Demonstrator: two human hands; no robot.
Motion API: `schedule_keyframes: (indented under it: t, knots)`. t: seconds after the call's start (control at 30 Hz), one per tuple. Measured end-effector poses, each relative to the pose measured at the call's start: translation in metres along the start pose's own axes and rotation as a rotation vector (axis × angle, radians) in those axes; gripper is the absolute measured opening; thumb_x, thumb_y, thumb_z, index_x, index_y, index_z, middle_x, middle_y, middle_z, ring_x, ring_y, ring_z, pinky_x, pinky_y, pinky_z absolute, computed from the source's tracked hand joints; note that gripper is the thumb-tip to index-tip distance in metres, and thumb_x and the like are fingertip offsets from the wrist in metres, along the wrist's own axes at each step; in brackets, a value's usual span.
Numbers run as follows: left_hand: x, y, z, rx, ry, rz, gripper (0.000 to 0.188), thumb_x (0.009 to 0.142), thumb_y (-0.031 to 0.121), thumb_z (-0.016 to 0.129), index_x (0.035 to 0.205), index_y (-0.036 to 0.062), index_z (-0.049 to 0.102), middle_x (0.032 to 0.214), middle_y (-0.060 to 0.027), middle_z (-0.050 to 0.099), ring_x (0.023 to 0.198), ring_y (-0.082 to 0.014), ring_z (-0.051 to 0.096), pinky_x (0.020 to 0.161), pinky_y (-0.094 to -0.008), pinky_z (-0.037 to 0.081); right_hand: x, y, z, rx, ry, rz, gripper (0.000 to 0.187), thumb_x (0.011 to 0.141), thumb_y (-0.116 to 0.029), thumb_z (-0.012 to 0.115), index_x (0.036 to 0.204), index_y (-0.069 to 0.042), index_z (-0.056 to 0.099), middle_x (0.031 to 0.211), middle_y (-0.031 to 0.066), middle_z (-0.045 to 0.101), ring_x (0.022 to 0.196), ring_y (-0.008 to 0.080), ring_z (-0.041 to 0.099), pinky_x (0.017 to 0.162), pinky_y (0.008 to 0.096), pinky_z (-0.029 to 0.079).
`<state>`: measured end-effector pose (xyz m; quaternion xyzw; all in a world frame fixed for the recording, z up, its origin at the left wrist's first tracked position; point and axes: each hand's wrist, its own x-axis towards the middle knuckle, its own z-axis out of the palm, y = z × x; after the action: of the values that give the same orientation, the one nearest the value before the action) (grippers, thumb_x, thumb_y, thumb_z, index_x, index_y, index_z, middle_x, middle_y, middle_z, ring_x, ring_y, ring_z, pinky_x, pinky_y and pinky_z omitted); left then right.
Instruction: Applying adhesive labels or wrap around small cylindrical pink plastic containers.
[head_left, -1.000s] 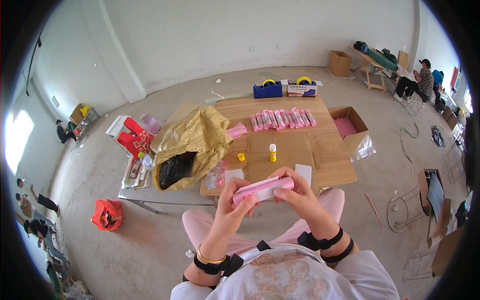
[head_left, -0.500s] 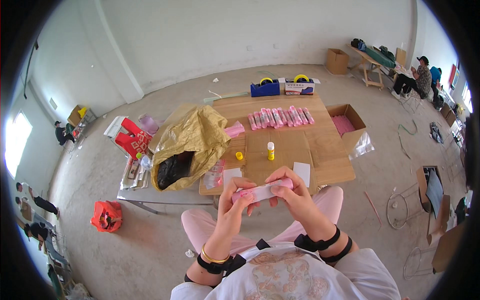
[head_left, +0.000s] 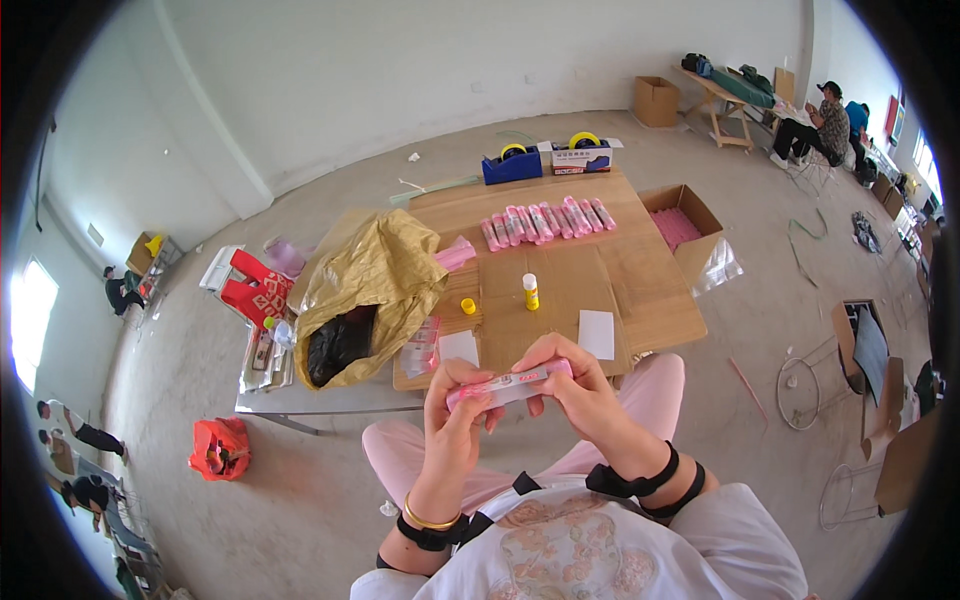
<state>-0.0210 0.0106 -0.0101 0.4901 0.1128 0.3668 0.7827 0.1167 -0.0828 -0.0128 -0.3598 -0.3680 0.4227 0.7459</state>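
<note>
Pink roll (head_left: 512, 388) w/ whitish strip: holding it b/w L hand (head_left: 455, 415) & R hand (head_left: 582, 392), one per end, by near edge of desk (head_left: 662, 300). Just beyond, on cardboard (head_left: 572, 280): upright glue stick (head_left: 531, 293), yellow cap (head_left: 468, 306) to its L. Farther back: row of pink rolls (head_left: 548, 223).

Beyond the wooden table (head_left: 660, 305) rises a white wall (head_left: 390, 75). Grey floor (head_left: 300, 510) surrounds the table, and a bright window (head_left: 32, 320) glows to its left.
</note>
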Motion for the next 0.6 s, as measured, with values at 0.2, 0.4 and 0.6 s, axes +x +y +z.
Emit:
schedule_keyframes:
  t: [0.2, 0.4, 0.6]
  knots:
    - [-0.0007, -0.0006, 0.0023, 0.044, -0.006, 0.018, 0.009, 0.084, 0.001, 0.051, 0.093, 0.0021, 0.051, 0.088, -0.0065, 0.052, 0.067, -0.0126, 0.055, 0.049, -0.0209, 0.04, -0.0022, -0.0033, -0.0023, -0.014, -0.036, -0.013, 0.014, 0.083, -0.005, 0.051, 0.095, -0.002, 0.055, 0.089, 0.0062, 0.057, 0.068, 0.0111, 0.054, 0.057, 0.0233, 0.045]
    - [-0.0012, -0.0003, 0.0011, 0.116, -0.015, 0.061, 0.011, 0.084, 0.0, 0.049, 0.093, 0.0009, 0.053, 0.099, -0.0099, 0.051, 0.068, -0.0128, 0.056, 0.049, -0.0201, 0.041, -0.0013, -0.0034, 0.0025, 0.045, 0.032, 0.015, 0.018, 0.08, -0.001, 0.049, 0.096, -0.002, 0.055, 0.089, 0.0064, 0.057, 0.067, 0.0121, 0.054, 0.056, 0.0244, 0.045]
    - [0.0025, 0.0081, 0.0004, 0.196, -0.074, 0.017, 0.014, 0.082, -0.002, 0.048, 0.09, 0.0002, 0.059, 0.112, -0.0129, 0.049, 0.069, -0.0112, 0.057, 0.051, -0.0191, 0.043, -0.0012, -0.0038, -0.002, 0.127, 0.008, 0.067, 0.023, 0.081, 0.003, 0.041, 0.096, -0.002, 0.057, 0.093, 0.0038, 0.056, 0.073, 0.0094, 0.054, 0.06, 0.024, 0.047]
